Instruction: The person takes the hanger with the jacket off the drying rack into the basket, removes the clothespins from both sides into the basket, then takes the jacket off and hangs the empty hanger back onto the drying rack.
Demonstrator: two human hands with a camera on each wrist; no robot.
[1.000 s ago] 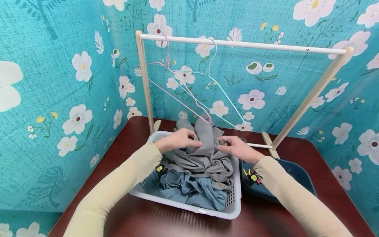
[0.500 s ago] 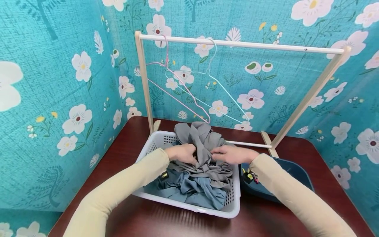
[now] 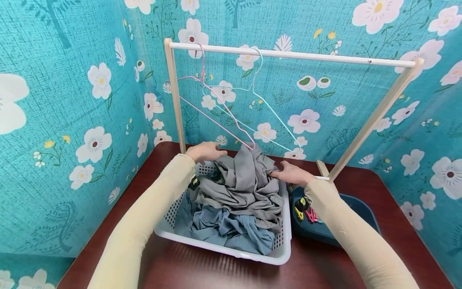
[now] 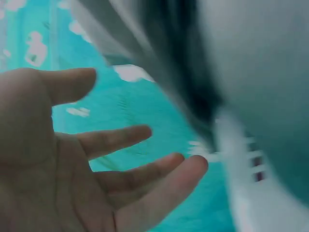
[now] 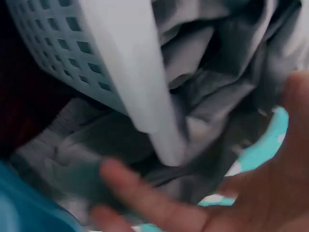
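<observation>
A white plastic basket [image 3: 216,248] holds a rumpled grey garment [image 3: 243,176], bunched up at the back, with a blue-grey garment [image 3: 231,230] in front of it. My left hand [image 3: 206,152] hovers over the basket's back left corner, its fingers spread and apart from the cloth in the left wrist view. At the back right, my right hand [image 3: 293,175] reaches to the edge of the grey garment. In the right wrist view its blurred fingers [image 5: 145,195] extend beside grey fabric that hangs over the basket's rim, thumb held away from them.
Behind the basket stands a wooden rack with a white rod [image 3: 310,56]. A pink hanger [image 3: 203,66] and a light blue hanger [image 3: 273,113] hang from it. On the right, a navy bin [image 3: 321,235] contains yellow and pink clothespins [image 3: 311,216]. Everything stands on a dark red table [image 3: 202,269].
Both hands dipped into the grey garment together, then moved apart: the left up and leftward off the cloth, the right to the back right. The grey garment now spreads farther back.
</observation>
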